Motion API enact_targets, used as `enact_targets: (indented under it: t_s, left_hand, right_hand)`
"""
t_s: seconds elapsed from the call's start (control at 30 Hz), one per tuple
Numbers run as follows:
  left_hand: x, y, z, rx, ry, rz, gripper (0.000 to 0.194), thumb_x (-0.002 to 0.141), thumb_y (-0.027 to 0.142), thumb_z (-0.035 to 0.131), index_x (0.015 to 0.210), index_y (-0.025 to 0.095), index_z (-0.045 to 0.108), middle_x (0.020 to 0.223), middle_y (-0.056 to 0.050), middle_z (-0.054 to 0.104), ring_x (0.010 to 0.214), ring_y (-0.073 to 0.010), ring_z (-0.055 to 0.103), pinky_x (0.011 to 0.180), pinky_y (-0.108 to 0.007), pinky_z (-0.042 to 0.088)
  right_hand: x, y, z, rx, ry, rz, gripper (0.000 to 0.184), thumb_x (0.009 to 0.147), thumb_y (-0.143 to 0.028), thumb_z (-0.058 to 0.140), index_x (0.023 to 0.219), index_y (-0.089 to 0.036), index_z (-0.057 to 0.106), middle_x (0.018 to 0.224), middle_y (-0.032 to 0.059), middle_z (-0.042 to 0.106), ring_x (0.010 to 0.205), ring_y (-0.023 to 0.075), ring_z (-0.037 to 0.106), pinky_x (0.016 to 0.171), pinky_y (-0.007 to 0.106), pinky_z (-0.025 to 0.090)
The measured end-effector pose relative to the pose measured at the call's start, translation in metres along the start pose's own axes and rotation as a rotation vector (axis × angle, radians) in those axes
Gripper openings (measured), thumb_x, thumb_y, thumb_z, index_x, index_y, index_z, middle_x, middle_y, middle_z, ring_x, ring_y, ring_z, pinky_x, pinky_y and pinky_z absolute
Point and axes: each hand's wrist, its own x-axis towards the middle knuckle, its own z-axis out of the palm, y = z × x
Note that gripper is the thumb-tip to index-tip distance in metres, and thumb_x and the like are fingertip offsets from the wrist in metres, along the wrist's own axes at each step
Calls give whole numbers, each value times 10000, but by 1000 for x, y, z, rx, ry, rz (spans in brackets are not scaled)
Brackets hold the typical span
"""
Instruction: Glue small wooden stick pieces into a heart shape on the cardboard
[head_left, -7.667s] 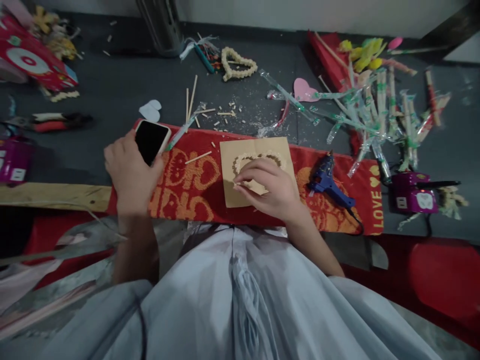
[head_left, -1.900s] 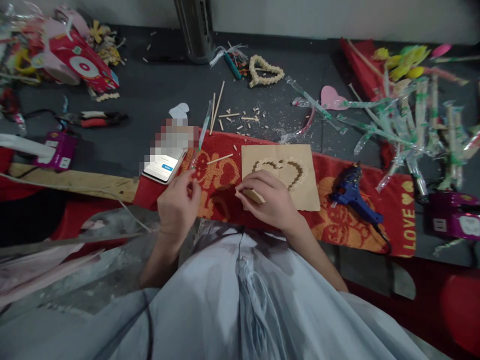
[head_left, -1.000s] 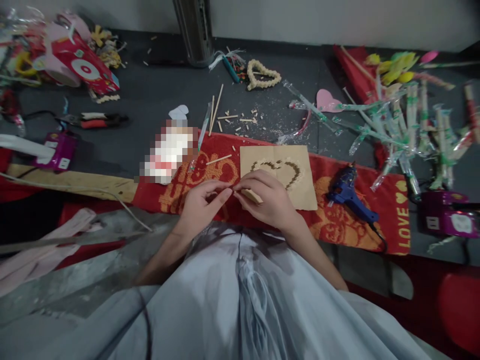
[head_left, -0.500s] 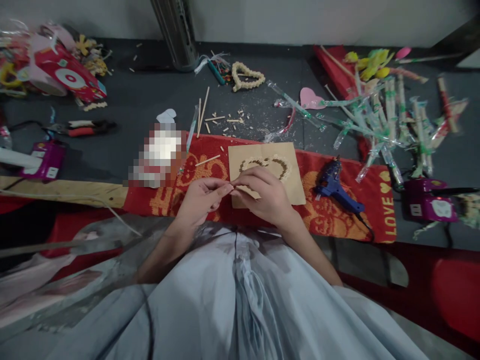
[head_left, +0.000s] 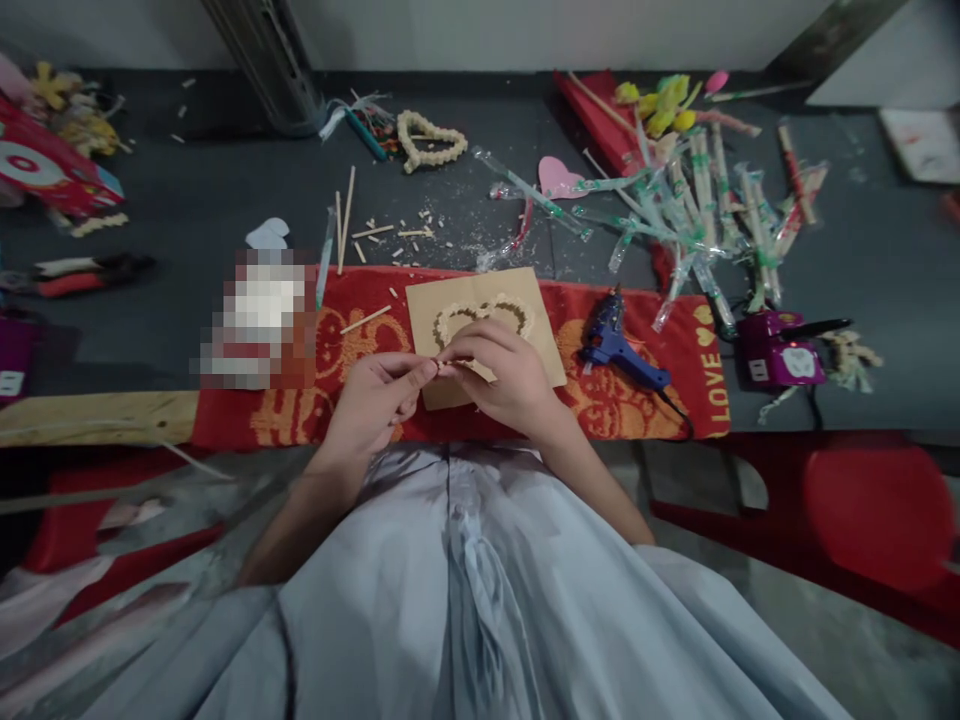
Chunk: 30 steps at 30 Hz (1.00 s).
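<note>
My left hand [head_left: 375, 395] and my right hand [head_left: 499, 375] meet fingertip to fingertip over the near left corner of a tan cardboard square [head_left: 544, 320]. Both are closed in a pinch on a small pale stick piece [head_left: 441, 367] between them. The cardboard lies on a red patterned towel [head_left: 645, 405] and bears a heart outline [head_left: 517, 310] made of short pale bits; my right hand covers its lower part. A blue glue gun [head_left: 619, 345] rests on the towel just right of the cardboard.
A phone [head_left: 259, 320] lies on the towel's left end. Loose sticks [head_left: 343, 225] and a finished heart [head_left: 429, 140] lie further back. Wrapped sticks [head_left: 712, 220] pile at the right by a purple device [head_left: 776, 350]. Pliers [head_left: 75, 275] and a wooden plank [head_left: 90, 415] lie left; a red stool [head_left: 877, 510] stands right.
My left hand let go of the phone, which now lies lit on the towel, and came across to join my right hand's pinch. The view has shifted rightwards.
</note>
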Motion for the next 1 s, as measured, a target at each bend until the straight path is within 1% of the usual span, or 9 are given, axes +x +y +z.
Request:
enact_targets:
  t_s: [0.2, 0.3, 0.37, 0.47, 0.57, 0.63, 0.8, 0.87, 1.0]
  left_hand:
    - [4, 0, 13, 75, -17, -12, 357, 511, 392, 931, 643, 143, 712, 428, 46, 469, 368, -30, 325, 352, -165, 168]
    - [8, -1, 25, 119, -20, -28, 282, 527, 334, 885, 657, 151, 715, 443, 42, 494, 370, -36, 335, 354, -174, 163]
    - [11, -4, 33, 133, -23, -20, 240, 550, 309, 850, 669, 153, 711, 492, 17, 561, 371, -35, 333, 356, -181, 159]
    - [15, -7, 40, 138, -34, -8, 211, 573, 295, 819, 672, 150, 703, 642, -48, 687, 377, -25, 326, 356, -183, 157]
    - [16, -8, 44, 137, -32, -8, 216, 555, 294, 819, 672, 148, 710, 681, -63, 714, 375, -20, 327, 352, -176, 173]
    - [16, -7, 47, 140, -29, -6, 216, 543, 297, 815, 668, 152, 716, 675, -53, 715, 374, -22, 334, 347, -172, 184]
    - [13, -5, 55, 164, -58, 20, 193, 561, 301, 800, 654, 158, 710, 659, -43, 705, 379, -21, 327, 350, -178, 183]
    - [13, -5, 57, 155, -61, 23, 197, 551, 300, 804, 643, 158, 703, 648, -43, 700, 374, -20, 323, 350, -182, 163]
    - [13, -7, 59, 125, -42, 9, 211, 532, 294, 816, 644, 164, 693, 642, -38, 698, 375, -22, 324, 353, -183, 176]
  right_hand:
    - [-10, 2, -8, -48, -16, -8, 192, 996, -219, 510, 944, -203, 694, 921, 70, 707, 914, 174, 659, 812, 315, 552]
    - [-19, 6, -25, -107, -35, 40, 208, 1005, -316, 521, 996, -220, 706, 950, 70, 717, 944, 188, 665, 838, 333, 562]
    - [-30, 11, -45, -180, -5, 124, 221, 976, -378, 576, 1080, -225, 696, 1004, 87, 726, 974, 218, 666, 873, 375, 568]
    - [-54, 24, -84, -431, 89, 334, 221, 945, -347, 616, 1116, -224, 682, 1021, 104, 718, 970, 259, 664, 887, 430, 566]
    - [-77, 40, -115, -697, 13, 523, 279, 910, -341, 642, 1137, -184, 683, 1045, 155, 678, 993, 333, 637, 908, 522, 540]
    - [-87, 48, -126, -754, -68, 601, 370, 900, -380, 649, 1200, -165, 659, 1092, 182, 645, 1009, 358, 623, 905, 551, 534]
    - [-95, 58, -135, -716, -193, 639, 508, 836, -432, 717, 1260, -170, 618, 1128, 171, 588, 997, 343, 621, 900, 518, 548]
    - [-96, 61, -135, -756, -222, 648, 458, 817, -404, 733, 1196, -166, 635, 1080, 159, 592, 935, 326, 623, 860, 501, 556]
    - [-99, 68, -133, -817, -198, 607, 283, 902, -341, 608, 1116, -157, 628, 984, 158, 630, 894, 321, 620, 809, 482, 551]
